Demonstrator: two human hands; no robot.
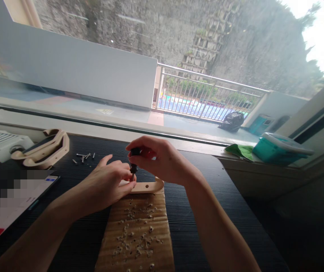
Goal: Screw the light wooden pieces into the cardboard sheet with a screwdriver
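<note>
My right hand (162, 158) is closed around the black handle of a short screwdriver (134, 168), held upright with its tip down. The tip meets a pale wooden strip (141, 187) with a rounded end and a hole. My left hand (113, 179) is closed at the strip's left part, thumb and fingers pressed together around the screwdriver's tip. Those fingers cover that part of the strip, and whether a screw sits there is hidden. Beneath the strip lies a brown corrugated board (139, 234), pitted with many small holes.
Several loose screws (86, 156) lie on the black table (207, 189) beyond my left hand. Curved wooden pieces (48, 149) and a white ridged device (3, 143) stand at the back left, above a tablet-like screen (22, 204). A green cloth (239, 151) and teal box (278, 149) rest by the window.
</note>
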